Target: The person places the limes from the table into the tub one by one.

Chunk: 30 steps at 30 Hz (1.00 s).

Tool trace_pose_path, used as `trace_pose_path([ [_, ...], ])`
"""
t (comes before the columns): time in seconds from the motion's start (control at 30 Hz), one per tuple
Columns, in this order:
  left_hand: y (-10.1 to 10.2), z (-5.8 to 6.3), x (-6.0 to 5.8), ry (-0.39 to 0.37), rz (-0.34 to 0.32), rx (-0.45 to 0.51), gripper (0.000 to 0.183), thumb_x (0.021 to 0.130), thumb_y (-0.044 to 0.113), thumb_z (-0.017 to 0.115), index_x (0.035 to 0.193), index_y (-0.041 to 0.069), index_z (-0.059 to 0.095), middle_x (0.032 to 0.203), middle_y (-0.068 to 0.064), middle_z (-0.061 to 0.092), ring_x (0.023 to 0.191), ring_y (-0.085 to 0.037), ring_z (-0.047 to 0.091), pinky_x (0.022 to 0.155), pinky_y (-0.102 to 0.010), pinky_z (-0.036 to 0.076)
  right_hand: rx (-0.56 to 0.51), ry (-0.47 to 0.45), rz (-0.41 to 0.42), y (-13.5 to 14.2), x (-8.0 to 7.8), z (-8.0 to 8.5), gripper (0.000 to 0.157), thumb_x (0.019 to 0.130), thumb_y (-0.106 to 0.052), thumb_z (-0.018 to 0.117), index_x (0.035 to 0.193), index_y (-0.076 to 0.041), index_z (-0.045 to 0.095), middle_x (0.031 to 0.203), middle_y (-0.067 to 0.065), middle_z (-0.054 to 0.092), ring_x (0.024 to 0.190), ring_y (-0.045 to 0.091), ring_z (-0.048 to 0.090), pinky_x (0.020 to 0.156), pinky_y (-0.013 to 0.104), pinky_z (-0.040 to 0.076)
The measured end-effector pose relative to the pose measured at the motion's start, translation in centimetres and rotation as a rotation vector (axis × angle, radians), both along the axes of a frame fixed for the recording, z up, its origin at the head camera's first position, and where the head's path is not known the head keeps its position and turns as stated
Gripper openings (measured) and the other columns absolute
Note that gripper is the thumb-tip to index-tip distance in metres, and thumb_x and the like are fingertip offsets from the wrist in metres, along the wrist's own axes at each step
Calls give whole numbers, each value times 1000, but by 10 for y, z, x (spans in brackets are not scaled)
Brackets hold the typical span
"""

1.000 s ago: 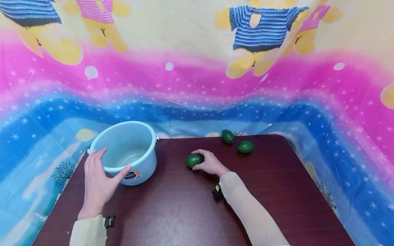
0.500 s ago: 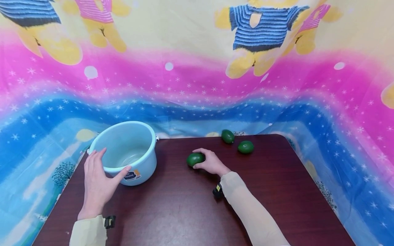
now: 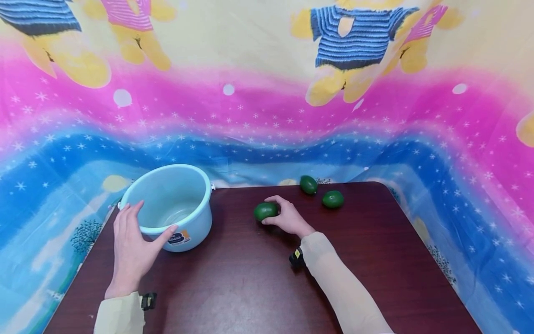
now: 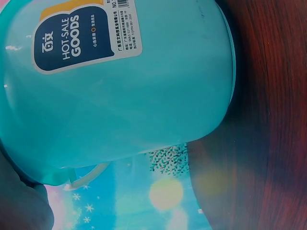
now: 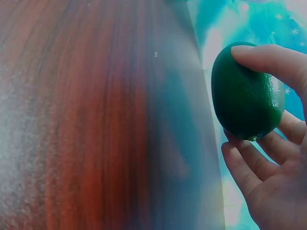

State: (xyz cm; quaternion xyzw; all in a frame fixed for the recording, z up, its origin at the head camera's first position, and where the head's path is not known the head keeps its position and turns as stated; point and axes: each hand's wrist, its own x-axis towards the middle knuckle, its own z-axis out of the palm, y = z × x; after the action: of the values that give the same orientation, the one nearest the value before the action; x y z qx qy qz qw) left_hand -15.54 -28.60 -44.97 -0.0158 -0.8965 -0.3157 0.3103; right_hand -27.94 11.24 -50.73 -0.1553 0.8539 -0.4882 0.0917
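Observation:
A pale blue bucket (image 3: pixel 200 227) with a label stands at the left of the table. My left hand (image 3: pixel 131 248) spans its near-left rim, fingers stretched along the left side and the thumb at the front rim. Its wrist view shows the bucket wall (image 4: pixel 144 100) close up, with part of a finger (image 4: pixel 24 201) beside the handle mount. Right of the bucket, my right hand (image 3: pixel 288 218) pinches a dark green lime (image 3: pixel 265 211) between thumb and fingers. In the right wrist view, the thumb lies across the lime (image 5: pixel 244 96) and its small stem end faces the palm side.
Near the table's far edge lie two more limes, one at the back (image 3: pixel 308 184) and one slightly nearer (image 3: pixel 333 199). Printed cloth (image 3: pixel 258 116) hangs behind and beside the dark wooden table (image 3: pixel 233 287).
The right hand and the lime in it have shifted slightly away from me and to the right. The left hand, bucket and other two limes stay put.

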Motion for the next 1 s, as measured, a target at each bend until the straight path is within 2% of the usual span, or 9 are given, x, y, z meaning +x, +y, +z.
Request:
trace_pose_path([
  [0.23, 0, 1, 0, 5, -1, 1, 100, 74, 37, 91, 153, 2, 41, 148, -23, 45, 147, -35, 24, 117, -56, 20, -62, 18, -18, -3, 0, 9, 66, 84, -21, 86, 141, -12, 55, 128, 3, 60, 106, 25, 63, 90, 42, 54],
  [0.5, 1, 2, 1, -7, -1, 8, 100, 75, 38, 90, 153, 1, 41, 149, -24, 44, 147, -36, 23, 117, -58, 20, -97, 22, -24, -5, 1, 16, 59, 83, -20, 86, 135, -20, 59, 130, 2, 59, 105, 23, 64, 88, 41, 55],
  [1.0, 1, 2, 1, -29, 6, 15, 100, 76, 41, 89, 154, 3, 39, 150, -23, 43, 147, -35, 23, 117, -58, 19, -136, 60, -23, -5, 4, 23, 56, 84, -25, 86, 134, -21, 60, 129, 2, 60, 109, 32, 63, 90, 44, 55],
])
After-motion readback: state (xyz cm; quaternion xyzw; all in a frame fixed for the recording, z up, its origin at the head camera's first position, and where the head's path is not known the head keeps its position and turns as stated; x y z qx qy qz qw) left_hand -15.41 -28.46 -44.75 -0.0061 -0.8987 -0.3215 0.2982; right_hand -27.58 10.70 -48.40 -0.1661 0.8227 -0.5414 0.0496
